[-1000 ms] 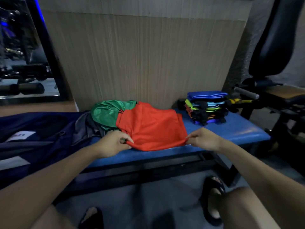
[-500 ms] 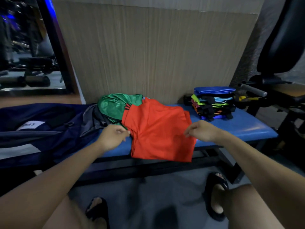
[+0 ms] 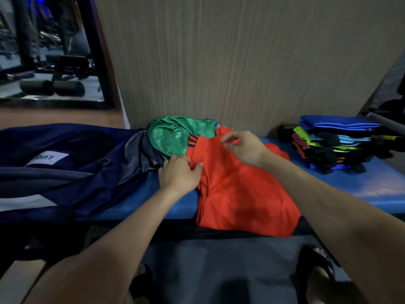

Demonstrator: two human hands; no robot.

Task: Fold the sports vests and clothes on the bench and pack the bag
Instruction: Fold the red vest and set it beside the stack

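Bag: the dark navy fabric sports bag (image 3: pixel 65 172) lies open at 9 o'clock on the table, its mouth toward the clothes, probably so folded pieces can go straight in; a white label patch (image 3: pixel 47 158) shows on it.
Table: the blue padded bench top (image 3: pixel 372 183) runs from 9 to 3 o'clock and carries everything.
Green garment: the crumpled shiny green sports vest (image 3: pixel 173 134) sits at 11 o'clock against the wall, touching the bag's edge and the orange cloth; unfolded, so it looks to be waiting its turn.
Left hand: the left hand (image 3: pixel 179 174) rests at the left edge of the orange cloth, thumb and fingers pinching a small ridge of it, seemingly to anchor that side.
Orange garment: the bright orange-red sports shirt (image 3: pixel 245 194) lies flat at the centre, its near edge draped over the front of the table; it is the piece being folded.
Right hand: the right hand (image 3: pixel 245 148) is over the shirt's far part at 12 o'clock, fingers curled; whether it grips the cloth I cannot tell.
Folded stack: the neat pile of folded vests in blue, lime, black and orange (image 3: pixel 333 145) stands at 2 o'clock, well apart from the shirt, likely finished work kept out of the way.
Progress: folding is partly done; packing not begun, as I judge.
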